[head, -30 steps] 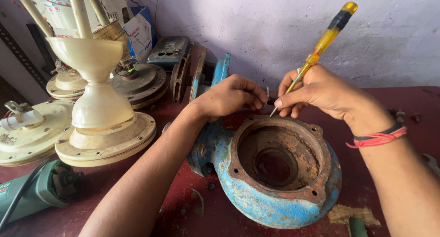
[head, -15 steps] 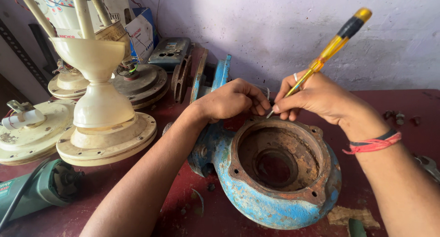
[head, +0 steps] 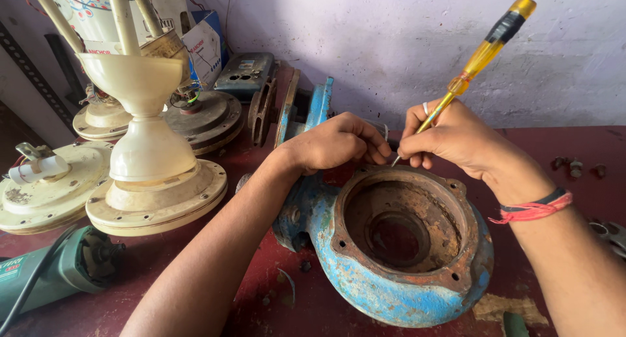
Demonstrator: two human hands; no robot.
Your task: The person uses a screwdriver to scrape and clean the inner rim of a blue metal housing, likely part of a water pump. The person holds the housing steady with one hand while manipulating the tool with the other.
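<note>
We are bent over a rusty blue pump casing (head: 391,272) that lies on the dark red worktop (head: 587,148), its round opening facing up. Our right hand (head: 456,138) has its grip closed round the shaft of a yellow-handled screwdriver (head: 479,53), the handle slanting up and to the right, the tip down at the casing's far rim. Our left hand (head: 336,141) rests curled on that same rim just beside the tip; we cannot tell whether its fingers pinch anything. To the left stand cream ceiling fan motors (head: 150,174), and a green angle grinder (head: 52,272) lies at the near left corner. A few small bolts (head: 574,166) lie far right.
</note>
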